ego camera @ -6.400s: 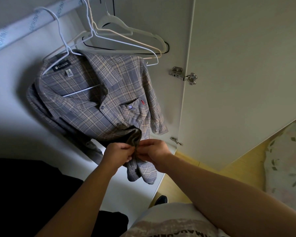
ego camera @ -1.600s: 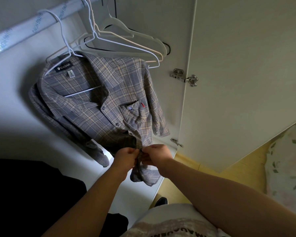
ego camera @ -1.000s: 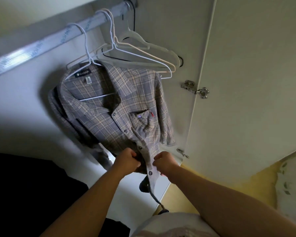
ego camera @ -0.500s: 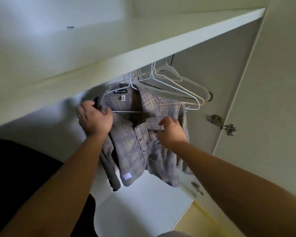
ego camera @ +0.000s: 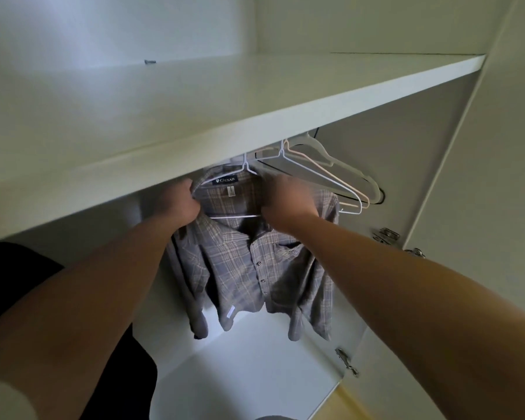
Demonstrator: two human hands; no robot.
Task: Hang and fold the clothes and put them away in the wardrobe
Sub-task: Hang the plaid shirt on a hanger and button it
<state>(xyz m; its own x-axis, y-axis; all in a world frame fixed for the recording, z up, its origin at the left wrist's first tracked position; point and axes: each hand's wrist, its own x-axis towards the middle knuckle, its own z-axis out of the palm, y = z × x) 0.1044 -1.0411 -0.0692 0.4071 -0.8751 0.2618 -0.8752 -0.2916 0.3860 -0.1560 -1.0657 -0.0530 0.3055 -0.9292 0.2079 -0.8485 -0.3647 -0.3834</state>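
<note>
Looking up from your head cam: your plaid shirt hangs on a white wire hanger inside the wardrobe, just under the front edge of the shelf. Your left hand has its fingers curled round the shirt's shoulder by the collar. Your right hand sits on the other shoulder, but it's blurry, so I can't tell how those fingers lie. Empty hangers hang just to the right, near the door hinge.
</note>
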